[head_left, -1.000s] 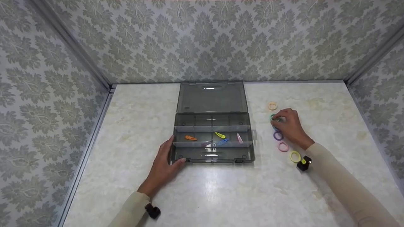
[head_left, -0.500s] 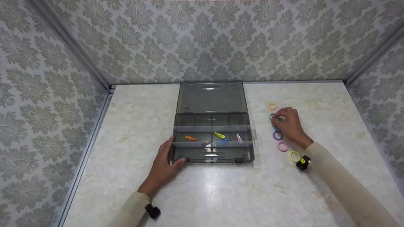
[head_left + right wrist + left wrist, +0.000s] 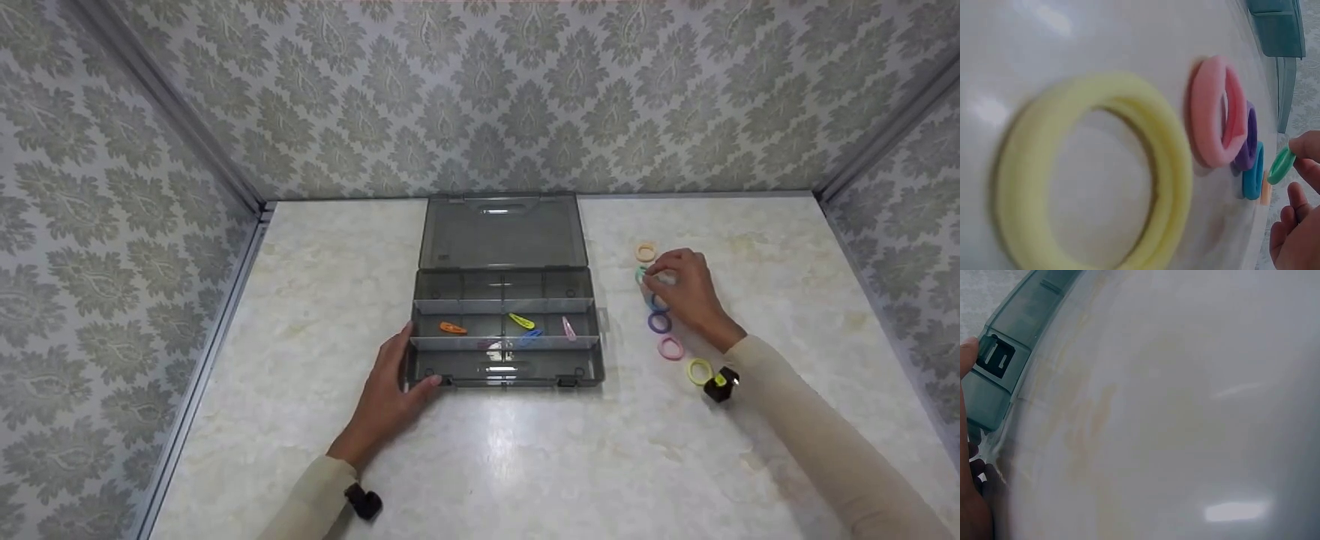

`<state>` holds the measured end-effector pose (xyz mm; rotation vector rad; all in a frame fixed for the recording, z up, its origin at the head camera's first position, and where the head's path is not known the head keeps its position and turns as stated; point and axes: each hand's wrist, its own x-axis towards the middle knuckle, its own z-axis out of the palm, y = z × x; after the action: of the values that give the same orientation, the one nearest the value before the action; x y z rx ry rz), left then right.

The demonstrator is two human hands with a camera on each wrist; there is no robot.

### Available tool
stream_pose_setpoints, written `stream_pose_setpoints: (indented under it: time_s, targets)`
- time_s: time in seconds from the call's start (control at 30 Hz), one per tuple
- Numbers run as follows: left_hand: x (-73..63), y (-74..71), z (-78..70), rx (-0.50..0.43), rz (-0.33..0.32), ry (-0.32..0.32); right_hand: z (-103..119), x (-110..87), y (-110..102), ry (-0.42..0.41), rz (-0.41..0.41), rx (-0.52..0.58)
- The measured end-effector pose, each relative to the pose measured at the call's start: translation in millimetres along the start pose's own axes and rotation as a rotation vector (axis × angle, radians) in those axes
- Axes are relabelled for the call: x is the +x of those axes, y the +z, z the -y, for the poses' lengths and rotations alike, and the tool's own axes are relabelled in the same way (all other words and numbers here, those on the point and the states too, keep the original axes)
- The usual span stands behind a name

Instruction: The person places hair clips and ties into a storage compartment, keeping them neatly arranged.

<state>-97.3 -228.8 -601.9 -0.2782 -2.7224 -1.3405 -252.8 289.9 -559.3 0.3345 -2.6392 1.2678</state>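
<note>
Head: the left hand (image 3: 386,382) lies loosely spread against the near-left corner of the box (image 3: 517,385); right of the box, the right hand (image 3: 686,292) pinches a green hair tie (image 3: 641,275). Left wrist: thumb (image 3: 968,355) touching the box's front. Right wrist: the pinch, only at its edge, could let it slip.

The case (image 3: 510,241) by the far edge of the table (image 3: 487,472) is smooth, glossy, see-through plastic, its dividers (image 3: 480,307) translucent plastic. The hair ties (image 3: 1206,112) nearer the right edge look like soft matt cloth. The table itself is smooth and shiny; the sleeves (image 3: 817,427) are matt cloth.
</note>
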Motion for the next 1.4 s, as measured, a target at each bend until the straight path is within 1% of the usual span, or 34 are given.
stream_pose_setpoints:
  time_s: [0.23, 0.47, 0.57, 0.8, 1.07, 1.4]
  targets:
    - [0.3, 0.3, -0.1, 0.0, -0.001, 0.003, 7, 0.4, 1, -0.007, 0.004, 0.014]
    - [-0.5, -0.5, -4.0, -0.003, 0.004, -0.019, 16, 3.1, 2, -0.071, 0.01, 0.011]
    - [-1.0, -0.5, -4.1, 0.001, 0.006, -0.024, 22, 4.3, 4, -0.08, 0.013, 0.012]
    - [-1.1, -0.4, -2.6, 0.008, 0.007, -0.008, 35, 8.6, 10, -0.138, 0.026, 0.041]
    - [0.0, -0.4, -2.9, -0.006, 0.006, -0.009, 51, 13.8, 15, -0.201, 0.036, 0.069]
    - [-0.7, 0.2, -2.5, 0.008, 0.006, -0.022, 66, 10.9, 26, -0.193, 0.055, 0.073]
